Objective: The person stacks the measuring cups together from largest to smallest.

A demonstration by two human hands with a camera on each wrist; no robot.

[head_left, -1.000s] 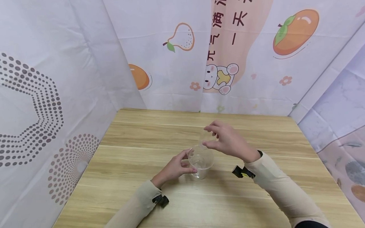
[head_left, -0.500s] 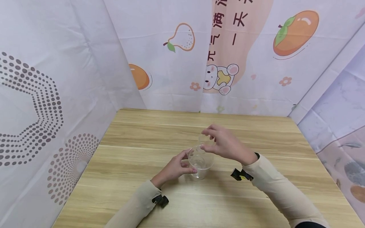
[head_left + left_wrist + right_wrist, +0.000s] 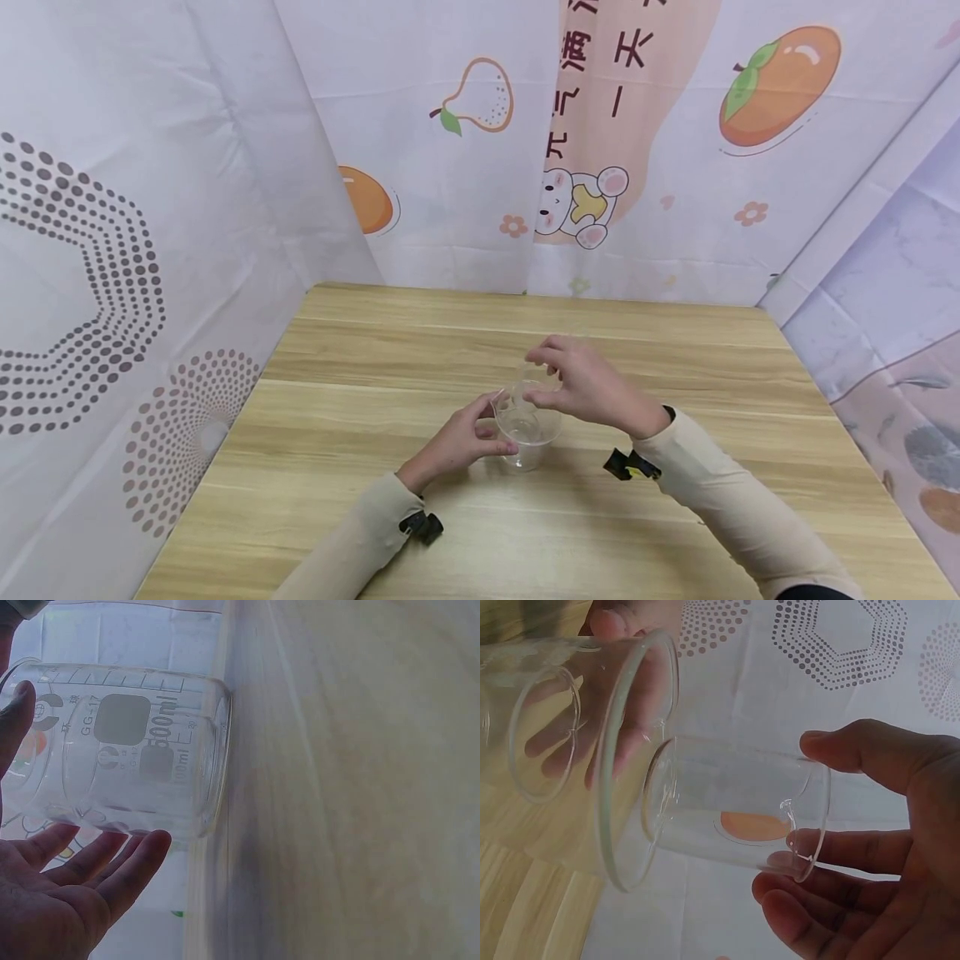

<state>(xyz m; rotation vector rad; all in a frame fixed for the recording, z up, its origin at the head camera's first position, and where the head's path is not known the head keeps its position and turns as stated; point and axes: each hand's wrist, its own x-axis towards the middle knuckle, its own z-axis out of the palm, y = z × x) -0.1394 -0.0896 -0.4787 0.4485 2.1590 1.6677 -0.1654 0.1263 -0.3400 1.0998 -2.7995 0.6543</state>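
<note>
A clear 500 ml glass beaker (image 3: 124,716) stands upright on the table. My left hand (image 3: 456,443) grips its side, thumb on the near side and fingers on the far side. Inside it sits a smaller beaker (image 3: 157,761) with a 100ml mark, seen through the glass. My right hand (image 3: 588,385) holds another small clear beaker (image 3: 735,784) by its rim, thumb on one side and fingers on the other. The held beaker's base is at the mouth of the large one, above the inner beaker; whether the glasses touch I cannot tell.
The light wood table (image 3: 360,467) extends around both hands. Its back edge meets a printed curtain (image 3: 450,208), with a dotted curtain (image 3: 247,167) on the left and another on the right. Each wrist carries a small black camera (image 3: 423,527).
My right hand has come down and slightly left, bringing the small beaker lower into the large beaker's mouth. The left hand and the large beaker have stayed in place.
</note>
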